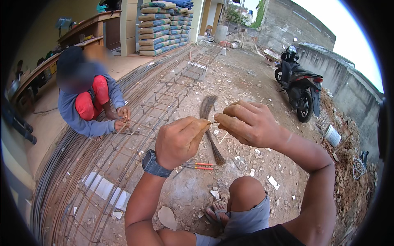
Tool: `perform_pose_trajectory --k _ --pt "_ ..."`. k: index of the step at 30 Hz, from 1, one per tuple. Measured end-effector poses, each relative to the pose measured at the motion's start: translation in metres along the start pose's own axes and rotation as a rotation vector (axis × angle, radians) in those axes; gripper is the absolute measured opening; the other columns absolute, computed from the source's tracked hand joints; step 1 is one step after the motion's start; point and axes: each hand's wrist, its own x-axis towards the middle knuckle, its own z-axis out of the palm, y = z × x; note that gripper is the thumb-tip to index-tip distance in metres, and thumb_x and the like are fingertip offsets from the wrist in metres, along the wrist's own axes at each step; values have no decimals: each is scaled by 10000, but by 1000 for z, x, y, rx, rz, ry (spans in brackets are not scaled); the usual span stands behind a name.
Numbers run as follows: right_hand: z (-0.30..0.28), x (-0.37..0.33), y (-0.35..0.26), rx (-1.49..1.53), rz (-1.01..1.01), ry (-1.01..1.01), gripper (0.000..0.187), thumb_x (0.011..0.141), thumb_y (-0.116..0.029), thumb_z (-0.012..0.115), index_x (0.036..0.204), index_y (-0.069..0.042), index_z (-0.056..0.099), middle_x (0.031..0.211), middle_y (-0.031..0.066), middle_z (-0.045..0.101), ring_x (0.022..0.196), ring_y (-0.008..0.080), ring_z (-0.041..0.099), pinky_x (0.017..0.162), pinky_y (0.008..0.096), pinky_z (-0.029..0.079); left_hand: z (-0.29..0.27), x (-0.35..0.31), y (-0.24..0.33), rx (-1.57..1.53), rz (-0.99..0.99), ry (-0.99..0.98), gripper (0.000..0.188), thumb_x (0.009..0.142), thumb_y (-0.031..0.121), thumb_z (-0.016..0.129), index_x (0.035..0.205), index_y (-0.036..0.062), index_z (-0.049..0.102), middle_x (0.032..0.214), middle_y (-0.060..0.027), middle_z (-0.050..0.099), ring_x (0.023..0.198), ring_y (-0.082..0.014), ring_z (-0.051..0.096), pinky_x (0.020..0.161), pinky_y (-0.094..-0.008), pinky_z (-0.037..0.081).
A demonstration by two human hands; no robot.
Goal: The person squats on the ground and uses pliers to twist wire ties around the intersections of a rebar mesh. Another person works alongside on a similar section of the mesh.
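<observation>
At the right, a black motorcycle [304, 82] stands near a grey wall [349, 74]. Below it are a tilted white bucket [332, 136] and a pale coil [359, 169], possibly cord. Stacked sacks [154, 30] rise at the upper left.

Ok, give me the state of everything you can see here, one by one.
Left hand: pinched on a thin wire
Right hand: fingers curled at the wire's other end, grip partly hidden
Wire bundle: lying on the ground, fanned at both ends
Pliers: lying on the ground
Watch: strapped on
Bags: stacked
Motorbike: parked upright, riderless
Bucket: tilted
</observation>
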Motion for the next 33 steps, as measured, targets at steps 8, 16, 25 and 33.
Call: perform_pose_trajectory --k 8,16,25,33 --pt "21 24 28 -154 -223 105 240 699 -125 692 912 -71 595 808 18 516 686 161 571 526 293 464 -7 10 -1 -91 -145 15 87 867 56 686 943 12 691 788 -139 662 659 -297 657 569 -361 505" --pt "67 112 46 279 -177 390 183 781 -56 682 937 -69 588 870 83 577 711 263 605 574 377 480 -82 10 -1 24 -432 -6 162 960 139 621 990 0 699 754 -68 671 664 -132 619 639 -272 485" --pt "20 195 3 464 -468 766 249 845 41 596 1089 11 628 960 155 610 864 344 615 727 410 503 -161 109 151 621 -734 -71 203 948 189 638 960 -1 708 711 -15 654 654 -62 574 604 -240 470" --pt "1 278 -125 820 -411 1147 166 836 -58 641 1002 -64 625 888 97 659 818 280 647 692 383 523 -207 132 285 2123 -539 -586 148 911 188 598 924 127 733 779 -70 698 682 -255 685 597 -377 546"
